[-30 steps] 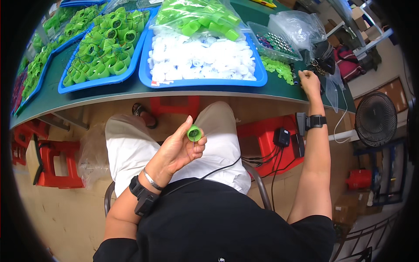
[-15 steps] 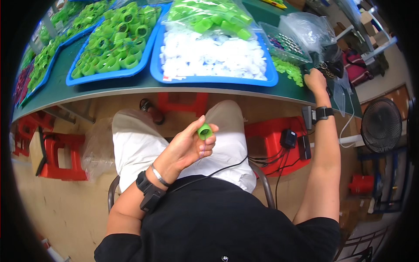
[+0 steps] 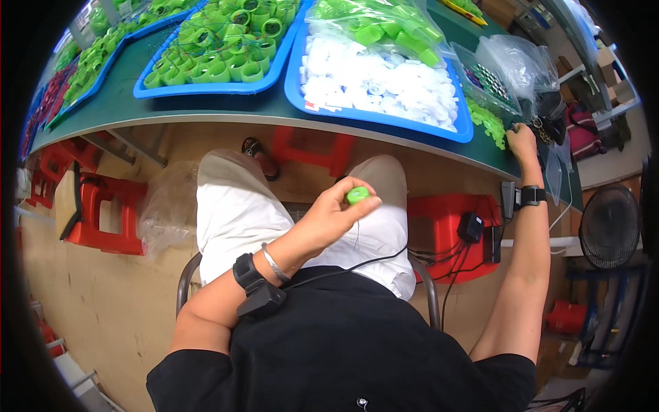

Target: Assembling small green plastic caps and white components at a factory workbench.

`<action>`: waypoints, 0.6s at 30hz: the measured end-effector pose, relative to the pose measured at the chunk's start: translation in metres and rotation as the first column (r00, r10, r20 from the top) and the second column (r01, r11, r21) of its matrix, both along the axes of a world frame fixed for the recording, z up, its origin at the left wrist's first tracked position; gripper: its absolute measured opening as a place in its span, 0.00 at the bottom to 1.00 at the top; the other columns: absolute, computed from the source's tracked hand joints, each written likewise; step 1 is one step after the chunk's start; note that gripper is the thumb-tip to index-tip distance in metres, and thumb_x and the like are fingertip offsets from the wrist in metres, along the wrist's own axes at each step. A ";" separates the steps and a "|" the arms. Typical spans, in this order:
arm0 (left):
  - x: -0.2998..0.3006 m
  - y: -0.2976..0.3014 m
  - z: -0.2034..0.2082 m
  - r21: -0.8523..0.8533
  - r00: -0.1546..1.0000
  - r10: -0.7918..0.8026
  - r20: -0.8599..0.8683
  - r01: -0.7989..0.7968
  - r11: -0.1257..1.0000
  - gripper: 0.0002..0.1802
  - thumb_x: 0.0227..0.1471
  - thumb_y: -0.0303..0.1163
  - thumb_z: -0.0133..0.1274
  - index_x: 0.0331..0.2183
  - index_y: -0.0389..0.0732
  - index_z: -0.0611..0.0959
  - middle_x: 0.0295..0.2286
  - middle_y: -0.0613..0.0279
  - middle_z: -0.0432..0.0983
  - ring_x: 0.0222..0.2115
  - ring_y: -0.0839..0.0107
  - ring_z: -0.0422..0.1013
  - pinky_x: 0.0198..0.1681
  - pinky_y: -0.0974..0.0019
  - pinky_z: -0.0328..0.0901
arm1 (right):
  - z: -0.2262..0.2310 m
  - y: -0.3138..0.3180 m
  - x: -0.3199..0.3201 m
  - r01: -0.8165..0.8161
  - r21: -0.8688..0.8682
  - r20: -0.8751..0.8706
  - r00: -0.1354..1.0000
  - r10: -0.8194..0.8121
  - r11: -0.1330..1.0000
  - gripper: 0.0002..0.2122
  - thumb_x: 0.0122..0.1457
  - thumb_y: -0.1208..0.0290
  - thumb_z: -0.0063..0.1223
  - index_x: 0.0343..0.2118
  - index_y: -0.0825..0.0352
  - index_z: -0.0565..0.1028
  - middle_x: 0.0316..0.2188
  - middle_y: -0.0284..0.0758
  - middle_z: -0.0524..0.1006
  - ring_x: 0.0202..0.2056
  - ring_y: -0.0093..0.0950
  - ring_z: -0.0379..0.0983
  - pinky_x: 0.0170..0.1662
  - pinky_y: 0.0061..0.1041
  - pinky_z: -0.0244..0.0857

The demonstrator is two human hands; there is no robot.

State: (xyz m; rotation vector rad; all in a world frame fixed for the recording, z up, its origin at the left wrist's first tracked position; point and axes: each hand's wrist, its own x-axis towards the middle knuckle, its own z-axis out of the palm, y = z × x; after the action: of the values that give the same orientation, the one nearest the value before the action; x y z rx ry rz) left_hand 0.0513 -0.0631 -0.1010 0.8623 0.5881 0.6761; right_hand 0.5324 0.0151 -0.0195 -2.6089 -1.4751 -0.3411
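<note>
Turned over since earlier frame: 1 green cup (image 3: 357,196), gripped in L hand (image 3: 335,217) over lap (image 3: 237,206). L to R, table: 3 blue trays (image 3: 206,88), 1 clear box (image 3: 495,103), lt-green pcs (image 3: 489,125) (uncountable), R hand (image 3: 523,141) just beside, fingers bunched, contents unclear.

- I see the bare left hand (image 3: 331,216) closed in a pinch, left arm (image 3: 211,305) bent inward;
- I see the bare right hand (image 3: 524,143) forward, right arm (image 3: 524,268) nearly straight, grip unclear
</note>
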 end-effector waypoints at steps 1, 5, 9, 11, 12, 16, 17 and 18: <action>0.001 -0.002 0.000 0.261 0.991 0.069 -0.112 -0.038 0.965 0.11 0.57 0.35 0.55 0.39 0.41 0.75 0.26 0.71 0.67 0.25 0.85 0.61 0.27 0.78 0.59 | 0.005 0.000 -0.005 0.033 -0.022 -0.010 0.999 -0.034 0.999 0.23 0.47 0.64 0.53 0.44 0.76 0.74 0.38 0.55 0.76 0.45 0.47 0.74 0.48 0.35 0.65; 0.001 -0.004 0.000 0.509 0.957 0.148 -0.249 0.000 0.861 0.14 0.52 0.30 0.60 0.40 0.41 0.76 0.29 0.71 0.67 0.28 0.84 0.62 0.30 0.77 0.60 | -0.002 -0.006 0.014 -0.014 0.041 0.018 1.000 0.014 0.999 0.23 0.48 0.65 0.52 0.45 0.77 0.73 0.40 0.56 0.76 0.47 0.46 0.73 0.50 0.34 0.64; 0.000 -0.004 0.003 0.690 0.950 0.213 -0.228 0.003 0.724 0.15 0.50 0.27 0.60 0.41 0.40 0.76 0.33 0.63 0.67 0.29 0.75 0.64 0.31 0.72 0.63 | -0.014 -0.019 0.073 0.001 0.111 -0.035 0.999 0.003 0.994 0.21 0.52 0.68 0.49 0.48 0.75 0.72 0.32 0.47 0.78 0.30 0.34 0.76 0.34 0.29 0.67; -0.001 -0.005 0.002 0.709 0.944 0.240 -0.226 -0.010 0.705 0.15 0.50 0.27 0.60 0.41 0.40 0.76 0.33 0.62 0.67 0.29 0.73 0.65 0.32 0.71 0.63 | -0.018 -0.019 0.066 0.060 0.185 -0.227 0.974 -0.017 0.981 0.22 0.54 0.69 0.47 0.51 0.75 0.71 0.40 0.51 0.77 0.40 0.38 0.77 0.43 0.30 0.67; -0.003 -0.006 0.001 0.730 0.938 0.265 -0.223 -0.020 0.683 0.15 0.50 0.27 0.60 0.41 0.40 0.76 0.33 0.62 0.66 0.29 0.72 0.65 0.32 0.70 0.64 | -0.020 -0.018 0.053 0.125 0.266 -0.401 0.916 -0.008 0.956 0.20 0.57 0.70 0.45 0.52 0.73 0.70 0.33 0.42 0.75 0.29 0.28 0.72 0.31 0.25 0.63; 0.000 -0.006 -0.001 0.735 0.941 0.254 -0.225 -0.007 0.678 0.16 0.49 0.26 0.60 0.41 0.41 0.76 0.33 0.61 0.67 0.30 0.71 0.65 0.33 0.69 0.64 | -0.016 -0.028 0.044 0.321 0.419 -0.692 0.718 0.070 0.849 0.16 0.63 0.71 0.42 0.51 0.69 0.71 0.23 0.29 0.71 0.18 0.18 0.65 0.18 0.16 0.56; 0.001 -0.006 0.001 0.733 0.943 0.250 -0.221 -0.009 0.680 0.16 0.49 0.26 0.60 0.41 0.41 0.76 0.33 0.61 0.67 0.31 0.71 0.65 0.33 0.69 0.64 | -0.016 -0.031 0.048 0.352 0.444 -0.720 0.687 0.095 0.824 0.15 0.63 0.70 0.42 0.50 0.68 0.72 0.23 0.29 0.71 0.18 0.17 0.65 0.18 0.15 0.56; 0.002 -0.006 0.001 0.731 0.944 0.247 -0.217 -0.010 0.682 0.16 0.49 0.26 0.60 0.41 0.41 0.76 0.33 0.62 0.67 0.31 0.71 0.65 0.33 0.69 0.64 | -0.016 -0.034 0.053 0.357 0.446 -0.719 0.689 0.092 0.821 0.15 0.63 0.70 0.42 0.50 0.68 0.72 0.23 0.29 0.71 0.18 0.17 0.65 0.18 0.15 0.56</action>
State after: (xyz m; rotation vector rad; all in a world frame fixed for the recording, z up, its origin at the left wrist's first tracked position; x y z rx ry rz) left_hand 0.0536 -0.0691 -0.0995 1.7130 0.6644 0.9415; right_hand 0.5853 -0.0185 -0.0351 -1.9853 -0.7380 0.2181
